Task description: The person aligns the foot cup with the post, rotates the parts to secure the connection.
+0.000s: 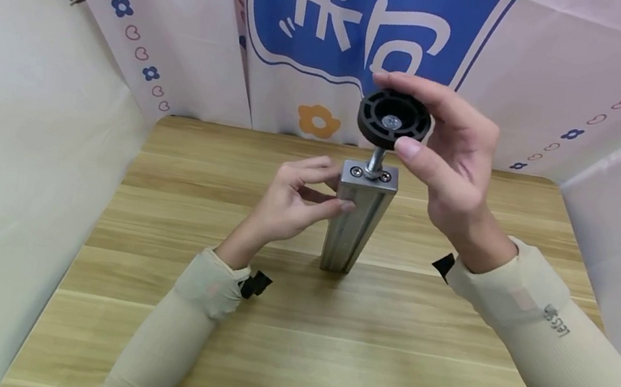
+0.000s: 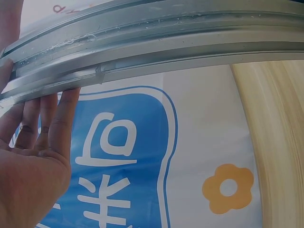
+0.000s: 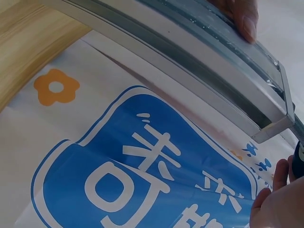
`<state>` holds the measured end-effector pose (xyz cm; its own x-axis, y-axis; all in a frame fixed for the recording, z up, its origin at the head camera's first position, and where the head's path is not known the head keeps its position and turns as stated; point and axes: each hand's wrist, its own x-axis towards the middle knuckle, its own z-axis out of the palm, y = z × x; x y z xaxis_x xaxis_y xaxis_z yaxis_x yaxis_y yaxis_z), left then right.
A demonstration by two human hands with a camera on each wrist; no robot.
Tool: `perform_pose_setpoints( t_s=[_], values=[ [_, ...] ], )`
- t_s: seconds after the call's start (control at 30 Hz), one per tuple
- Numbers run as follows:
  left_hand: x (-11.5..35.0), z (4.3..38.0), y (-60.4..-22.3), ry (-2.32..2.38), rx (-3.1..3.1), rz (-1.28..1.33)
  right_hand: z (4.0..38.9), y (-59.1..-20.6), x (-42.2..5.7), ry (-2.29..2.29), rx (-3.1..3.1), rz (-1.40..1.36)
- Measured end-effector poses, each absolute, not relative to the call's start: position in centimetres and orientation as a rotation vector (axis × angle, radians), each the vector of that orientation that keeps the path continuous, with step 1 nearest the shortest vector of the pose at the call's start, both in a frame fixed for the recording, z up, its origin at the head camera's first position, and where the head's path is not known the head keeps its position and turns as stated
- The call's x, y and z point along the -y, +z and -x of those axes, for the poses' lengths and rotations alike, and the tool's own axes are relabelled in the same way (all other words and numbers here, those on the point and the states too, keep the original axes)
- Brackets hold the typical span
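A grooved aluminium profile (image 1: 346,227) stands upright on the table, capped by a metal end plate (image 1: 372,175) with two screws. From the plate rises a threaded bolt (image 1: 376,160) carrying a round black levelling foot (image 1: 393,120), its base facing up. My left hand (image 1: 299,202) grips the profile near its top, thumb on the near face and fingers behind. My right hand (image 1: 458,157) pinches the foot's rim between thumb and fingers. In the left wrist view the profile (image 2: 190,35) crosses above my left fingers; the right wrist view shows its plated end (image 3: 280,128).
The wooden table (image 1: 188,337) lies under both arms. Behind it hangs a white printed cloth with a blue panel (image 1: 340,14) and an orange flower (image 1: 318,121). Pale cloth walls (image 1: 17,138) flank the table on both sides.
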<state>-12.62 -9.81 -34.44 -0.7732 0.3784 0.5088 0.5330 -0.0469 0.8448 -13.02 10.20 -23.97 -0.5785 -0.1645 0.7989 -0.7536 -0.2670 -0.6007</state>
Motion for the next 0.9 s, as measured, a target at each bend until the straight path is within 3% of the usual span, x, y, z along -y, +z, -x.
perform_pose_setpoints(
  t_s=[0.47,0.9],
  values=[
    [9.79,12.63,-34.40,-1.945,2.096,0.999,13.21,-24.03,-10.09,1.793,1.604,-1.064],
    [9.83,12.54,-34.38,-1.927,2.120,0.990,13.36,-24.18,-9.85,1.399,1.765,-0.839]
  ],
)
